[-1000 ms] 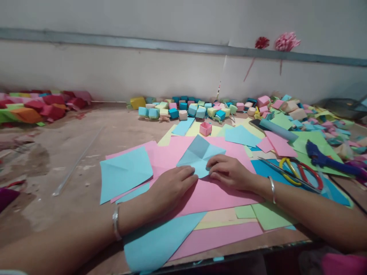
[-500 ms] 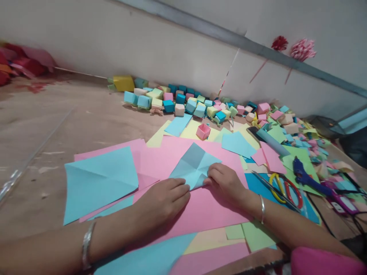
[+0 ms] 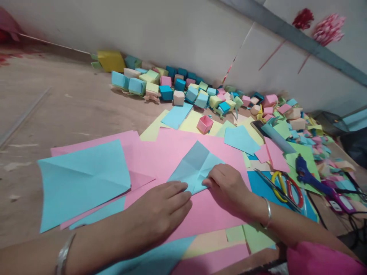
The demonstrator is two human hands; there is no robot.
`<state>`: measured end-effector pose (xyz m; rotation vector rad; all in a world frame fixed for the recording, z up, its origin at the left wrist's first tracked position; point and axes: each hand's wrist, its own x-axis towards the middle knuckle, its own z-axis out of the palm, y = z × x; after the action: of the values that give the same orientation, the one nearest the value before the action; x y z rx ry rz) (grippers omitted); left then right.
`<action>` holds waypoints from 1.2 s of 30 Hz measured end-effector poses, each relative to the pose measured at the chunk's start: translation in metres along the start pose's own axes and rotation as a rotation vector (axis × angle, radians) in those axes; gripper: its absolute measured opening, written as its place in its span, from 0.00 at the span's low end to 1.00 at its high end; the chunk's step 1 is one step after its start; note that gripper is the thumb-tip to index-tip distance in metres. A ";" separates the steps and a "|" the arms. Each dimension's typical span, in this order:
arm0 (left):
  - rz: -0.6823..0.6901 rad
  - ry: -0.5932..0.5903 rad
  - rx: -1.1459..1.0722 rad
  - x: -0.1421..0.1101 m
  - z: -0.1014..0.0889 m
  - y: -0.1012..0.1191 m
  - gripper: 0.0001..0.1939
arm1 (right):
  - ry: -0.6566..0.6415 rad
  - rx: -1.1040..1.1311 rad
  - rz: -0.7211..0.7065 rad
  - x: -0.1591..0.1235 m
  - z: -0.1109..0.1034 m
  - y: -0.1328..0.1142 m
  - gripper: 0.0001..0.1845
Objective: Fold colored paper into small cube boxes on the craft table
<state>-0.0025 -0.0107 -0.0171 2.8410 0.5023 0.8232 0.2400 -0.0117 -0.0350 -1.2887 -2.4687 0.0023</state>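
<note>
A creased light-blue sheet of paper (image 3: 195, 162) lies on a large pink sheet (image 3: 183, 214) before me. My left hand (image 3: 164, 208) rests on its lower left edge, fingers stretched forward and lying close together; the thumb is hidden. At the lower right edge my right hand (image 3: 229, 187) pinches the same paper between thumb and bent fingers. Its near corner looks folded inward between the two hands. Another creased blue sheet (image 3: 86, 179) lies left of my left hand, partly over pink paper.
Scissors with yellow and red handles (image 3: 282, 189) and a blue-and-purple glue gun (image 3: 314, 179) lie on the right. A small pink paper box (image 3: 204, 125) stands beyond the work. Many small folded paper blocks (image 3: 179, 97) line the wall. Two pompom flowers (image 3: 328, 29) hang above.
The view has tilted and shifted. My right hand has moved slightly inward along the blue paper's near edge, which now lies folded up between my hands. My left hand stays on the paper.
</note>
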 end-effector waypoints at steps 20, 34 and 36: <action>-0.093 -0.155 -0.015 0.001 0.014 -0.003 0.14 | -0.092 0.002 0.071 0.002 0.000 -0.003 0.16; -0.006 -0.152 0.033 0.001 0.014 -0.005 0.18 | -0.158 0.029 0.223 0.005 -0.005 -0.006 0.14; 0.008 -0.149 0.070 -0.001 0.014 -0.006 0.18 | -0.137 0.006 0.256 0.005 -0.002 -0.004 0.15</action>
<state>0.0027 -0.0060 -0.0302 2.9402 0.5088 0.6007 0.2347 -0.0104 -0.0304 -1.6428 -2.3913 0.1670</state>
